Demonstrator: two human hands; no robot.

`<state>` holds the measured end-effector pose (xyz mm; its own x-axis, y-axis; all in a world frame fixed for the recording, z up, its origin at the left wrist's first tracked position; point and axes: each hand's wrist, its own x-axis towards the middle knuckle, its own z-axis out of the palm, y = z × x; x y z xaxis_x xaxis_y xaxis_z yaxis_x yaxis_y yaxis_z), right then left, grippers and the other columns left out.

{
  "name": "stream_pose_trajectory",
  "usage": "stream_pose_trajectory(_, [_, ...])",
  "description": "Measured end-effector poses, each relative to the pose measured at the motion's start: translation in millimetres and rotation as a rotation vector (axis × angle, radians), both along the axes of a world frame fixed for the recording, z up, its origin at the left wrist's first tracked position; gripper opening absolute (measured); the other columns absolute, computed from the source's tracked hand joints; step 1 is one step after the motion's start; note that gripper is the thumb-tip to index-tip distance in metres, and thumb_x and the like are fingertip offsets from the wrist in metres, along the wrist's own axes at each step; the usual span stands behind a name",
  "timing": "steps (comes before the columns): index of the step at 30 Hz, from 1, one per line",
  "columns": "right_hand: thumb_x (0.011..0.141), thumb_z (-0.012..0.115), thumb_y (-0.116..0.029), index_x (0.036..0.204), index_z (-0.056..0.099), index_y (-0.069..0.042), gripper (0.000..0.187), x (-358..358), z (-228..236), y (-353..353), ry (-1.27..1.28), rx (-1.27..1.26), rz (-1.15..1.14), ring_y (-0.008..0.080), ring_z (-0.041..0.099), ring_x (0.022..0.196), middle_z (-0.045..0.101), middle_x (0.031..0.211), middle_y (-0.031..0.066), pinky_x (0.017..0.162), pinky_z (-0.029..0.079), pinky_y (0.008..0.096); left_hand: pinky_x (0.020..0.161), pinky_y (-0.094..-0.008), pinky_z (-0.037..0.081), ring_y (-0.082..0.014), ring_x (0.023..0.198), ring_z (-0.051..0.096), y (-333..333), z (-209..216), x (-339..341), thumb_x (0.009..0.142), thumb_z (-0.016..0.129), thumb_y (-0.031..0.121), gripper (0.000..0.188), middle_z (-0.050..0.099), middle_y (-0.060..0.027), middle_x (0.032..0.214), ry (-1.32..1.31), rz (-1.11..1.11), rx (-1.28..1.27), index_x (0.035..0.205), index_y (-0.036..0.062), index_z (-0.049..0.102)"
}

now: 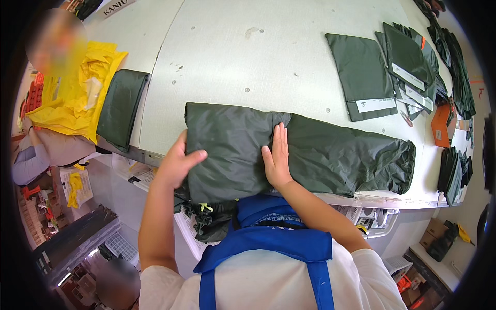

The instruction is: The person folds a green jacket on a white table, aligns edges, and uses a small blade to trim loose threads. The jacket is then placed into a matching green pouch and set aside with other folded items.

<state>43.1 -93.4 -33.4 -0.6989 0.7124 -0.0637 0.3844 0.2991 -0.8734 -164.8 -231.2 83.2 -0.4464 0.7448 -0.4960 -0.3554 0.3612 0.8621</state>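
Observation:
A dark green, shiny waterproof garment (227,155) lies partly folded across the near edge of the table. Its left part forms a neat, thick rectangle, while a wrinkled length stretches off to the right. At the left edge of that rectangle, my left hand (178,161) grips the garment, thumb on top and the other fingers partly hidden at the side. My right hand (278,161) presses flat on the garment near the seam between the two parts, its fingers straight and pointing away from me.
Folded dark green pouches (361,67) with white labels lie at the far right, beside an orange box (443,124). To the left are a folded green bundle (121,106) and a yellow garment (85,98), near another person. A basket (188,235) hangs below the table edge.

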Motion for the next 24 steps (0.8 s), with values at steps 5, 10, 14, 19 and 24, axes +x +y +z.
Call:
stream_pose_trajectory(5, [0.099, 0.037, -0.046, 0.139, 0.036, 0.000, 0.061, 25.6, 20.2, 39.1, 0.485, -0.799, -0.148, 0.0276, 0.040, 0.127, 0.040, 0.139, 0.0151, 0.107, 0.031, 0.0371, 0.084, -0.0333, 0.049, -0.0169, 0.100, 0.057, 92.3, 65.2, 106.8, 0.082, 0.064, 0.010, 0.036, 0.056, -0.0104, 0.107, 0.250, -0.347, 0.089, 0.112, 0.0008, 0.047])
stream_pose_trajectory(10, [0.097, 0.037, -0.056, 0.122, 0.055, -0.002, 0.062, 158.4, 90.8, 129.8, 0.901, -1.202, -0.291, 0.0227, 0.061, 0.098, 0.063, 0.109, 0.0112, 0.090, 0.048, 0.0340, 0.084, -0.0407, 0.047, -0.0359, 0.099, 0.055, 170.7, 26.9, 231.7, 0.083, 0.068, 0.028, 0.043, 0.051, -0.0214, 0.114, 0.479, -0.630, 0.279, 0.111, 0.0006, 0.050])
stream_pose_trajectory(14, [0.091, 0.061, -0.023, 0.133, 0.042, 0.002, 0.053, 224.3, 70.6, 164.4, -0.412, -0.186, -0.489, 0.0235, 0.064, 0.088, 0.061, 0.108, 0.0157, 0.080, 0.051, 0.0350, 0.098, -0.0416, 0.042, -0.0357, 0.118, 0.050, 175.2, -58.1, 268.1, 0.086, 0.064, 0.024, 0.048, 0.042, -0.0205, 0.136, 0.754, -0.737, 0.416, 0.125, 0.0024, 0.049])
stream_pose_trajectory(19, [0.087, 0.061, -0.020, 0.144, 0.036, -0.012, 0.063, 185.0, 54.3, 124.6, -0.463, 0.424, -0.148, 0.0470, 0.019, 0.138, 0.017, 0.151, 0.0297, 0.113, 0.019, 0.0477, 0.103, -0.0415, 0.039, -0.0320, 0.123, 0.048, 157.5, -87.0, 251.0, 0.087, 0.061, 0.019, 0.039, 0.047, -0.0138, 0.137, 0.716, -0.734, 0.520, 0.123, 0.0040, 0.054])
stream_pose_trajectory(24, [0.090, 0.055, -0.021, 0.147, 0.031, -0.011, 0.063, 200.9, 16.0, 123.1, -0.609, 0.518, -0.189, 0.0453, 0.018, 0.139, 0.017, 0.151, 0.0286, 0.114, 0.017, 0.0483, 0.107, -0.0487, 0.030, -0.0387, 0.130, 0.038, 104.4, -83.7, 62.5, 0.085, 0.064, 0.026, 0.053, 0.043, -0.0177, 0.140, 1.385, -0.160, 0.164, 0.132, 0.0083, 0.049])
